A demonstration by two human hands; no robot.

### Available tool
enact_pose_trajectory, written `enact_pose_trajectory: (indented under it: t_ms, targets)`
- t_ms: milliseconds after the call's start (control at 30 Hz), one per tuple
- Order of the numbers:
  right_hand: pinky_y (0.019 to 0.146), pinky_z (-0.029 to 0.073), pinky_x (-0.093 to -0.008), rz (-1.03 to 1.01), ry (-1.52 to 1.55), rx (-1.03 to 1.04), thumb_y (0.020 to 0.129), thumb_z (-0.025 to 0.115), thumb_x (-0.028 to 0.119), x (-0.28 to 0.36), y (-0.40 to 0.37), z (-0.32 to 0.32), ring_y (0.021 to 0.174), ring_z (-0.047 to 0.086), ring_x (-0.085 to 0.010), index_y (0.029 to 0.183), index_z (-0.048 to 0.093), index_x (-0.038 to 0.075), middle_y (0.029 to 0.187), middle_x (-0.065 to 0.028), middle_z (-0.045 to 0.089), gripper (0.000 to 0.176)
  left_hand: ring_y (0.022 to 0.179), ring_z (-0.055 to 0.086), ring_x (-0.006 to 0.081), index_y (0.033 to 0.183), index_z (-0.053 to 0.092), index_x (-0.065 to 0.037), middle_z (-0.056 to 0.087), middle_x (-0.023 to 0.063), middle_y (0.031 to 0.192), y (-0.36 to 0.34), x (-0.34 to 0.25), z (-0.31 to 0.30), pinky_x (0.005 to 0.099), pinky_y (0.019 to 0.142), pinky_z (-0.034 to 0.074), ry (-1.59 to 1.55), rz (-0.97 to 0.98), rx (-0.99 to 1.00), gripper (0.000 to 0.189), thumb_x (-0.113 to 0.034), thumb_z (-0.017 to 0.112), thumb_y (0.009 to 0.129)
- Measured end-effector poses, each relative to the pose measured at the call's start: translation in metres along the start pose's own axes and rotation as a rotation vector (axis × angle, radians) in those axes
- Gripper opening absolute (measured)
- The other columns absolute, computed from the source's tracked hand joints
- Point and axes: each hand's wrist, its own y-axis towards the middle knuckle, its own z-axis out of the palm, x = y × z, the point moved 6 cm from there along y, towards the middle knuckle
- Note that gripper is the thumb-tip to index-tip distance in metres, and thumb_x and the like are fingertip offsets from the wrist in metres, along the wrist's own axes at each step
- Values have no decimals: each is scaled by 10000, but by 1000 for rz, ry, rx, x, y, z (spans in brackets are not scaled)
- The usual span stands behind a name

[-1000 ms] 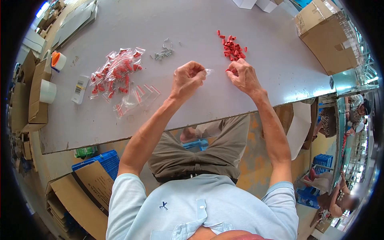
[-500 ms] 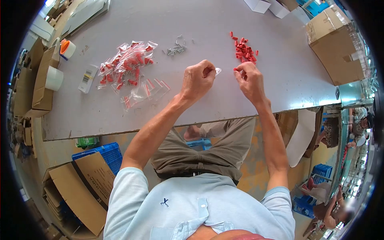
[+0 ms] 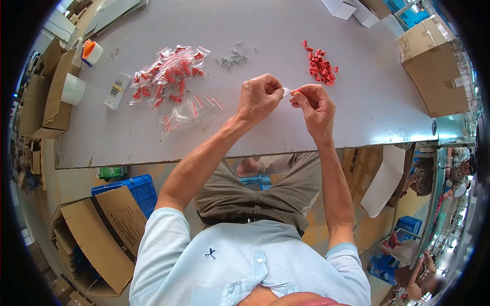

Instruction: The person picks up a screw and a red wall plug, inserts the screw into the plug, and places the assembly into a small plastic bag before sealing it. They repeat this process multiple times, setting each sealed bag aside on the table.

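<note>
Over the table, my left hand is closed on a small clear plastic bag. My right hand meets it at the bag's edge, thumb and forefinger pinched; what they hold is hidden. Several red caps lie in a loose pile beyond my right hand. Small metal pins are scattered beyond my left hand. Left of them is a heap of filled clear bags with red pieces inside, and flat empty bags lie just nearer to me.
A cardboard box stands at the table's right end. Tape rolls, an open carton and a labelled packet are at the left. White boxes sit at the far edge. Other people are at the right.
My right hand has moved left from near the red caps to the bag in my left hand. The view has shifted slightly, and the red piece at my right fingertips no longer shows clearly.
</note>
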Motion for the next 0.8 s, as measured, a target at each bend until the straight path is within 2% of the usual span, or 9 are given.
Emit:
enact_pose_trajectory:
  t_ms: [67, 167, 367, 500, 600, 633, 667, 733, 800]
  targets:
    - [696, 594, -272, -60, -205, -27, 963, 758, 89, 0, -1, -1, 782, 707, -112, 1006, 709, 18, 965, -62, 741, 97, 645, 673, 89, 948, 721, 41, 723, 67, 767, -1, -1, -1, 240, 571, 558, -3, 0, 0, 99, -47, 735, 904]
    - [668, 567, -269, -156, -294, -42, 942, 777, 84, 7, 0, 5, 752, 677, -113, 975, 723, 28, 957, -52, 724, 85, 649, 677, 95, 953, 720, 41, 723, 72, 770, -1, 0, 0, 244, 571, 566, -16, 1, 6, 104, -51, 733, 908]
    - [675, 554, -282, -378, -469, -70, 924, 785, 85, 9, 1, 10, 807, 674, -153, 989, 750, 44, 962, -66, 708, 84, 659, 683, 105, 977, 719, 39, 725, 76, 787, -2, -4, 2, 245, 575, 571, -195, -97, 86, 112, -62, 720, 929]
    - [669, 558, -287, -420, -565, -3, 939, 771, 88, 12, -3, 13, 818, 677, -153, 1004, 754, 46, 972, -70, 704, 80, 682, 686, 106, 989, 723, 32, 728, 72, 803, -3, -1, 4, 253, 588, 571, -241, -135, 124, 101, -57, 714, 942]
    - [652, 563, -290, -345, -533, -2, 948, 753, 76, 20, 0, 13, 768, 683, -154, 983, 744, 41, 919, -71, 711, 50, 702, 686, 113, 997, 726, 21, 731, 69, 819, -2, 1, 6, 253, 606, 570, -256, -99, 139, 86, -47, 712, 946]
    - [639, 563, -290, -124, -422, 1, 948, 740, 71, 11, 4, 9, 733, 681, -150, 971, 736, 36, 879, -70, 713, 42, 702, 686, 113, 997, 726, 21, 731, 69, 819, -1, 5, 9, 253, 606, 570, -257, -98, 144, 86, -47, 712, 946]
    - [626, 563, -289, 95, -308, 1, 948, 727, 67, 1, 5, 5, 698, 680, -147, 959, 728, 31, 838, -69, 714, 37, 709, 684, 112, 989, 728, 18, 733, 64, 826, -1, 3, 9, 254, 612, 567, -196, 12, 108, 73, -37, 710, 944]
    - [617, 558, -288, 181, -277, 52, 941, 718, 69, -4, 9, 2, 675, 673, -136, 949, 722, 28, 806, -59, 715, 42, 715, 682, 112, 981, 729, 14, 736, 58, 832, -3, -3, 11, 255, 619, 564, -139, 120, 83, 61, -28, 709, 942]
    - [608, 554, -287, 267, -247, 98, 935, 709, 71, -10, 7, 1, 652, 666, -124, 940, 716, 24, 775, -48, 716, 47, 710, 677, 107, 957, 729, 17, 733, 44, 820, -13, -27, 9, 257, 616, 554, 129, 450, 44, 43, -10, 707, 932]
